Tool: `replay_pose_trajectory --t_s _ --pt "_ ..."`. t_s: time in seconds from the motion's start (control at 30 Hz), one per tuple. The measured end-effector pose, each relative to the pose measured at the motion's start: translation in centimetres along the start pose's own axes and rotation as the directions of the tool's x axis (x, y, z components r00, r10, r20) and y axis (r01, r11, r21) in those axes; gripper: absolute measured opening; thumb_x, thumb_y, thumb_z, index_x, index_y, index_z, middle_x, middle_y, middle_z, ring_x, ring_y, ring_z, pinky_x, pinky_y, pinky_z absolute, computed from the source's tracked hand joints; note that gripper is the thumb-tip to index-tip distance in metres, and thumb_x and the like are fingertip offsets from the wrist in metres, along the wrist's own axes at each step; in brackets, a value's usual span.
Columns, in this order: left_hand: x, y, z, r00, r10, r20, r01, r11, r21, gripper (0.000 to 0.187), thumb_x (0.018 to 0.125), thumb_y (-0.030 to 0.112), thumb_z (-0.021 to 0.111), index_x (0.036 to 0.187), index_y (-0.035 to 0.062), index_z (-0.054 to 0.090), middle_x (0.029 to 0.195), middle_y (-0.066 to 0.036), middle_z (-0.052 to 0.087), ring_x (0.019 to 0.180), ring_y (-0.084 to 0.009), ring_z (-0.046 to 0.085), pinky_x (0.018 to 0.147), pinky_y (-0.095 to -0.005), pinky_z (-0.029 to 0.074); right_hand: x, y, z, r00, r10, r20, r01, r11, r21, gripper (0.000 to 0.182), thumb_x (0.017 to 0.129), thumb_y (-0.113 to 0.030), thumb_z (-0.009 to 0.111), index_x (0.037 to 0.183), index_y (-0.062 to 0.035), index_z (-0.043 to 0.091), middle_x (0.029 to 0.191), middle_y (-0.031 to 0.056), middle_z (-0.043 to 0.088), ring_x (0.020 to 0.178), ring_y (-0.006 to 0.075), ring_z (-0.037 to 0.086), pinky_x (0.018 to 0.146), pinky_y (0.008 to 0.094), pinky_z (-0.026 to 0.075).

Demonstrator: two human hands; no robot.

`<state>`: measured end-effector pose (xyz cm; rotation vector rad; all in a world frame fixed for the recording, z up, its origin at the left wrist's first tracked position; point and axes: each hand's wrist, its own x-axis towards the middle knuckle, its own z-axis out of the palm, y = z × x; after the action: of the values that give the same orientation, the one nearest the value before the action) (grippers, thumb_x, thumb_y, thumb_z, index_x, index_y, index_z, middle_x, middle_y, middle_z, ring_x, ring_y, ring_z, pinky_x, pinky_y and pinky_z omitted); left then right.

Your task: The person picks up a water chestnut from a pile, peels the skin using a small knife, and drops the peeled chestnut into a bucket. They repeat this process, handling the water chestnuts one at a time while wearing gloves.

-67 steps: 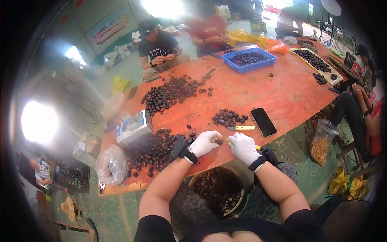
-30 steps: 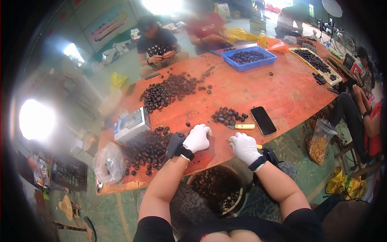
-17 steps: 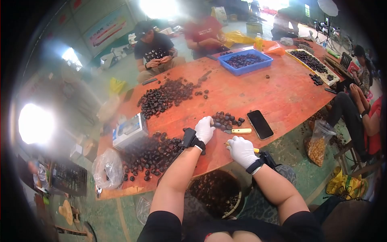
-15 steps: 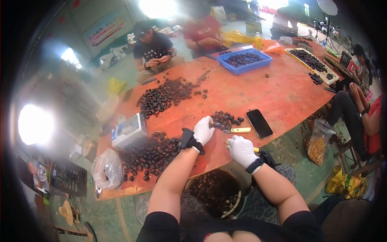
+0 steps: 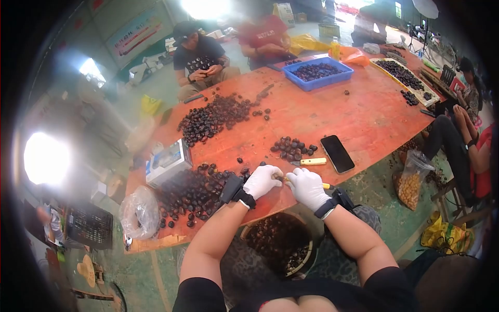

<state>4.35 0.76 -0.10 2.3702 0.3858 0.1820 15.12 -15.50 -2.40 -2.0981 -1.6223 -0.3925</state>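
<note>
My left hand (image 5: 263, 181), in a white glove, pinches a small dark nut (image 5: 279, 178) at its fingertips, above the table's front edge. Close beside it, my right hand (image 5: 307, 187), also gloved, is closed round a yellow-handled tool (image 5: 326, 186); its tip is too small to make out. Beyond the hands lie a small group of dark nuts (image 5: 292, 148), a knife with a pale yellow handle (image 5: 313, 161) and a black phone (image 5: 337, 154). A larger pile of nuts (image 5: 195, 192) spreads left of my left hand.
Below the table edge stands a round basket (image 5: 310, 254) of shells. A white box (image 5: 169, 164) and a plastic bag (image 5: 139, 214) are at the left. Farther back are another nut pile (image 5: 218, 118), a blue crate (image 5: 318, 83) and people seated around the red table (image 5: 306, 122).
My left hand has come back from the small group of nuts toward the table's front edge. My right hand has moved slightly left, and the two hands are now close together.
</note>
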Motion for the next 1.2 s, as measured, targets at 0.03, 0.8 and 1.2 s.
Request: replay_pose_trajectory --t_s 0.03,0.8,1.2 --pt "0.0 0.0 -0.1 1.0 0.016 0.0 -0.015 1.0 0.012 0.027 0.075 0.007 0.075 0.1 -0.0001 0.069 0.09 -0.017 0.069 0.086 -0.0277 0.067 0.08 -0.0349 0.052 0.1 0.0 0.2 1.0 -0.012 -0.01 0.012 1.0 0.004 0.016 0.084 -0.026 0.066 0.092 -0.0134 0.061 0.084 0.0043 0.056 0.082 0.0232 0.06 0.063 0.0382 0.05" --pt "0.0 -0.3 0.4 0.998 -0.009 -0.069 0.017 0.993 0.116 0.033 0.072 0.017 0.084 0.093 -0.0011 0.066 0.088 -0.017 0.069 0.081 -0.0274 0.069 0.074 -0.035 0.054 -0.2 -0.1 0.5 0.991 0.066 0.119 -0.06 0.997 -0.057 0.01 0.086 -0.021 0.059 0.089 -0.0114 0.061 0.084 0.0062 0.058 0.083 0.0244 0.063 0.064 0.0383 0.054" --pt "1.0 0.7 -1.4 0.968 0.135 -0.209 -0.046 0.922 0.385 0.021 0.075 0.005 0.065 0.095 0.0061 0.063 0.095 -0.013 0.063 0.098 -0.0341 0.06 0.085 -0.0425 0.049 -0.6 0.9 -0.9 0.987 0.129 0.099 -0.128 0.992 -0.015 0.018 0.087 -0.027 0.063 0.091 -0.0095 0.064 0.086 0.0089 0.06 0.083 0.0267 0.064 0.064 0.041 0.053"
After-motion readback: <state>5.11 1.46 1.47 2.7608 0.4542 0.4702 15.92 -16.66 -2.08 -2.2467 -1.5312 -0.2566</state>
